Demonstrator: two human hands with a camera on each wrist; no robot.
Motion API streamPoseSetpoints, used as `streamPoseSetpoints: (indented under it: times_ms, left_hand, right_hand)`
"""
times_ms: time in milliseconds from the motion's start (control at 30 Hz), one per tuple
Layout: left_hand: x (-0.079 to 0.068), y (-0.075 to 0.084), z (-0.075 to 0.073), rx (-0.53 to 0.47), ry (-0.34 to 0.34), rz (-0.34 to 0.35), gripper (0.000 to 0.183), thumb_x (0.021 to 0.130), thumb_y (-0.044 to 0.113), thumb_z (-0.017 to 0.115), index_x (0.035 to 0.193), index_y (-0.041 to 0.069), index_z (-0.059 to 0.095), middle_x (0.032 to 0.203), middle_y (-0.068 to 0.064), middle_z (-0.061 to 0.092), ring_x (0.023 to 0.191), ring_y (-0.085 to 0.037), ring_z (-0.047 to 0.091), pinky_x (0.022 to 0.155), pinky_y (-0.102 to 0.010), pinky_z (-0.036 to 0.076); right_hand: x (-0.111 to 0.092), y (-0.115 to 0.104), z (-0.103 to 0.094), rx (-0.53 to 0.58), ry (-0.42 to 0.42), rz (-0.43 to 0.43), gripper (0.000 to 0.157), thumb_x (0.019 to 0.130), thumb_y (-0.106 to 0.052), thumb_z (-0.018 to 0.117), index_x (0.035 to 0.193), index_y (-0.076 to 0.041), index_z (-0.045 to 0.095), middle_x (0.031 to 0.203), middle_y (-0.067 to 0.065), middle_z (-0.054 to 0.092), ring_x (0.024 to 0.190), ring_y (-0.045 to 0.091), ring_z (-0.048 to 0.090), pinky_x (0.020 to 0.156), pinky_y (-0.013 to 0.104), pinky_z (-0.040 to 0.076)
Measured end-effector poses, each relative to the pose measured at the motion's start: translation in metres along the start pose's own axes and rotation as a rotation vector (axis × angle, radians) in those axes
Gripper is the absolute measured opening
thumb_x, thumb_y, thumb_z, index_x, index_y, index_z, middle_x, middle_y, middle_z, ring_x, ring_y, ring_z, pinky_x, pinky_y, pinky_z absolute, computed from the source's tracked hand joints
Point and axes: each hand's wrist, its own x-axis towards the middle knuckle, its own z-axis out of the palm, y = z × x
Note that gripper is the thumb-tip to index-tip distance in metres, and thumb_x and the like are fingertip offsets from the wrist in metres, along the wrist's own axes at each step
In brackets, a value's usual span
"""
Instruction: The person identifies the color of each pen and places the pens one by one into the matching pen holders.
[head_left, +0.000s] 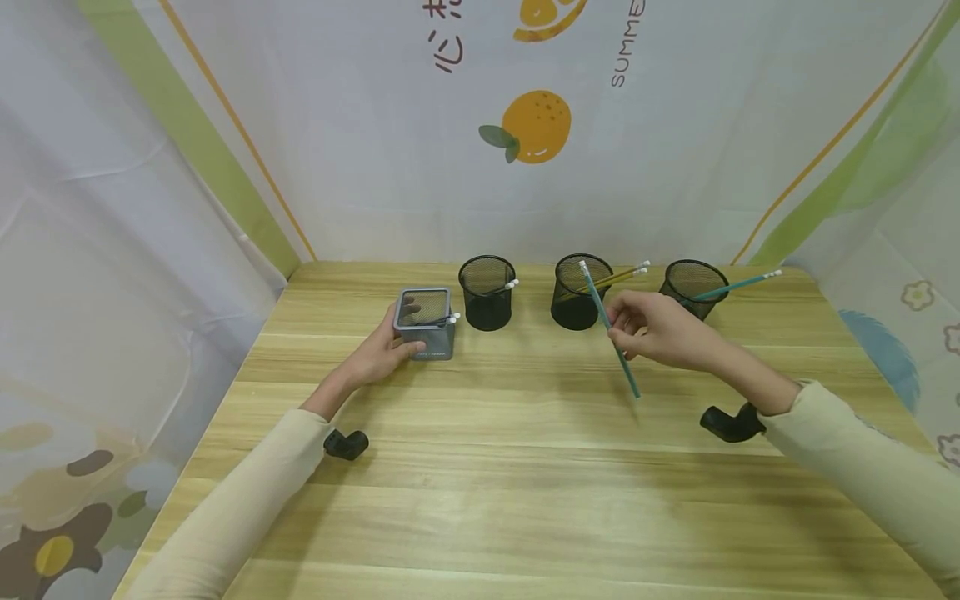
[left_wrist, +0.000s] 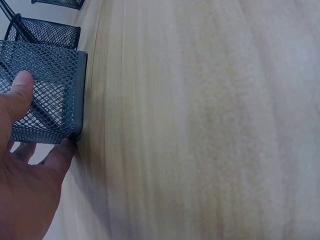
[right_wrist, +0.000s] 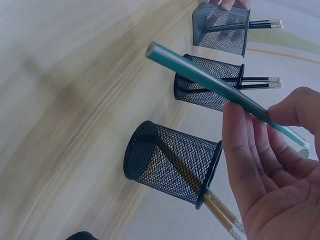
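My left hand [head_left: 378,354] grips the grey square mesh pen holder [head_left: 429,342], thumb on its near side and fingers around the side and base edge. Dark pencils with white ends lean inside it. In the right wrist view, my right hand [right_wrist: 275,165] pinches a teal pencil [right_wrist: 210,82] between thumb and fingertips. The pencil is slanted above the table, its white eraser end up and its flat unsharpened end down. Just beyond it stands a round black mesh holder [head_left: 576,310] with two yellow pencils [head_left: 622,276].
Another round black holder [head_left: 487,310] with dark pencils stands beside the square one. At the right, a round black holder [head_left: 693,287] contains a teal pencil [head_left: 738,286], partly behind my right hand. All stand along the back of the wooden table [head_left: 480,500], before a printed white curtain [head_left: 390,167].
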Motion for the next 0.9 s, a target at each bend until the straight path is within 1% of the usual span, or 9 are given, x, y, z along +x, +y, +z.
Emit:
streamPoseSetpoints:
  times_ms: [133, 300, 500, 600, 733, 900]
  left_hand:
    - [0.0, -0.001, 0.0, 0.001, 0.002, 0.001, 0.078, 0.102, -0.002, 0.057, 0.16, 0.002, 0.006, 0.159, -0.029, 0.021, 0.141, -0.05, 0.031, 0.116, -0.057, 0.028]
    - [0.0, -0.002, 0.0, -0.001, 0.0, 0.005, 0.078, 0.102, -0.003, 0.057, 0.16, 0.002, 0.005, 0.159, -0.029, 0.021, 0.141, -0.05, 0.031, 0.117, -0.057, 0.026]
    - [0.0, -0.002, 0.0, 0.0, 0.003, 0.002, 0.078, 0.102, -0.001, 0.057, 0.16, 0.002, 0.005, 0.16, -0.029, 0.02, 0.141, -0.05, 0.031, 0.117, -0.058, 0.027]
    - [0.0, -0.002, 0.0, 0.005, 0.007, 0.002, 0.078, 0.103, 0.0, 0.057, 0.16, 0.002, 0.005, 0.16, -0.029, 0.02, 0.141, -0.051, 0.031, 0.117, -0.058, 0.026]
    - [0.001, -0.003, -0.001, 0.012, 0.009, 0.0, 0.078, 0.103, 0.001, 0.057, 0.161, 0.003, 0.005, 0.16, -0.029, 0.02, 0.14, -0.051, 0.031, 0.116, -0.059, 0.026]
    - [0.001, -0.003, -0.001, 0.002, 0.002, 0.002, 0.078, 0.103, 0.0, 0.057, 0.161, 0.003, 0.005, 0.16, -0.028, 0.02, 0.141, -0.051, 0.03, 0.116, -0.058, 0.028]
  right_hand:
    - [-0.001, -0.001, -0.002, 0.01, 0.008, -0.006, 0.01, 0.096, 0.006, 0.063, 0.104, 0.002, 0.06, 0.083, 0.006, 0.064, 0.072, 0.02, 0.066, 0.061, 0.032, 0.061]
    - [-0.002, -0.002, -0.005, 0.014, 0.023, -0.015, 0.01, 0.095, 0.007, 0.063, 0.104, 0.003, 0.06, 0.084, 0.007, 0.065, 0.073, 0.021, 0.066, 0.061, 0.032, 0.061]
    - [-0.004, -0.002, -0.007, 0.016, 0.019, -0.026, 0.011, 0.096, 0.007, 0.063, 0.105, 0.002, 0.06, 0.084, 0.006, 0.065, 0.074, 0.02, 0.066, 0.061, 0.031, 0.061]
    - [-0.004, -0.002, -0.007, 0.009, 0.019, -0.029, 0.01, 0.096, 0.007, 0.063, 0.105, 0.004, 0.06, 0.084, 0.006, 0.065, 0.074, 0.02, 0.066, 0.06, 0.031, 0.061]
    - [-0.004, -0.004, -0.008, -0.005, 0.024, -0.031, 0.011, 0.096, 0.007, 0.064, 0.105, 0.004, 0.06, 0.084, 0.006, 0.065, 0.073, 0.02, 0.066, 0.061, 0.031, 0.061]
    - [-0.004, -0.008, -0.015, -0.024, 0.059, -0.057, 0.012, 0.096, 0.007, 0.065, 0.105, 0.002, 0.06, 0.085, 0.006, 0.065, 0.072, 0.018, 0.067, 0.06, 0.03, 0.061]
